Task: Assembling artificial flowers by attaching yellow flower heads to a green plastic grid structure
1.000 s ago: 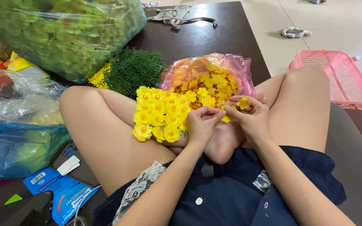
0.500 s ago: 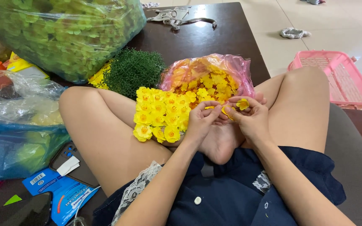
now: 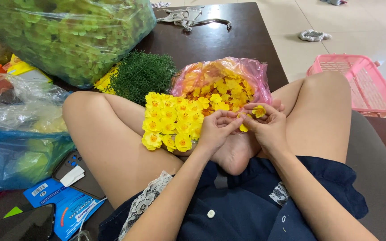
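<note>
Yellow flower (image 3: 259,110) sits pinched in the fingertips (image 3: 251,119) of the right hand (image 3: 266,129), just beside the left hand (image 3: 215,130), whose fingers curl narrow toward what appears to be a second bloom (image 3: 243,127) between both hands. Left lies a cluster of yellow flowers (image 3: 173,120); far behind, a pink bag (image 3: 222,82) of blossoms.

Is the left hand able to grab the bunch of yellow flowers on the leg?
Probably yes. The left hand sits right beside the yellow flower bunch, with nothing between them, though its fingers are busy with a small flower.
</note>
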